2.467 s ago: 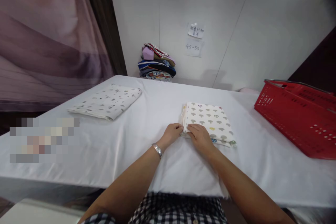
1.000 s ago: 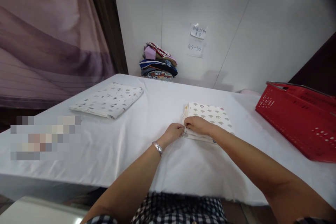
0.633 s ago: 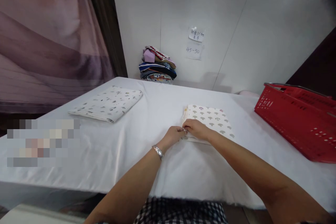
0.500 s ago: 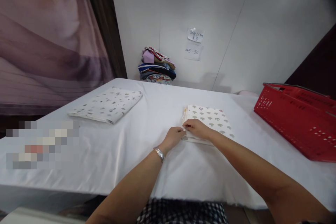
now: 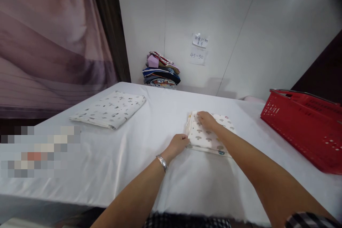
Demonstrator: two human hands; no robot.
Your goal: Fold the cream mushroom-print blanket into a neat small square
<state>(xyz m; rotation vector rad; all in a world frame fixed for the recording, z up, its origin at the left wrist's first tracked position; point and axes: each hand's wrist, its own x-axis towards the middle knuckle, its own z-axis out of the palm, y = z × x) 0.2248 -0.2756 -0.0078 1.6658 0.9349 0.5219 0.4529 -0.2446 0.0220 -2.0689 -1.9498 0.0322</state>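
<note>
From the head camera, a folded mushroom-print cloth [image 5: 211, 136] lies flat on the white-covered surface [image 5: 160, 171], a little right of centre. The left hand [image 5: 177, 145] pinches the cloth's near left corner, fingers closed on the stacked edges, while the right hand [image 5: 207, 120] rests palm-down and spread on its far left part, pressing rather than gripping. The cloth looks soft, light and limp, several layers thick; it would likely sag or slip open if lifted by one corner, so a hold along the folded left edge or under both sides seems safest. Well apart to the left lies another folded cloth [image 5: 110, 109]; a red basket [image 5: 307, 124] stands at right, and a stack of clothes [image 5: 161, 73] sits by the wall.
</note>
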